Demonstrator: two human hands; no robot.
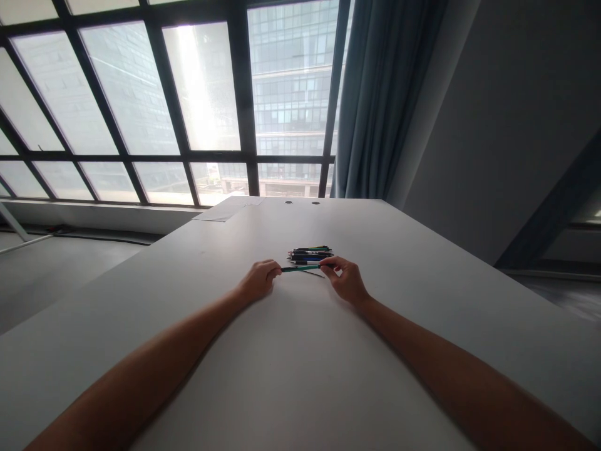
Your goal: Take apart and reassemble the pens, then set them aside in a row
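A slim teal-and-black pen (301, 268) is stretched level between my two hands, over the white table. My left hand (260, 279) pinches its darker left end. At the other end, the fingertips of my right hand (346, 280) close on the pen. Just beyond it lies a bunch of several pens (310, 254), mostly dark, with some green and blue showing. A thin dark stick-like piece (313, 274) lies slantwise on the table under the held pen; its kind is too small to make out.
The long white table (300, 376) reaches away toward the windows. Sheets of paper (220, 213) lie at its far left edge. Two dark round table fittings (315, 203) sit near the far end. A blue-grey curtain (370, 100) hangs behind.
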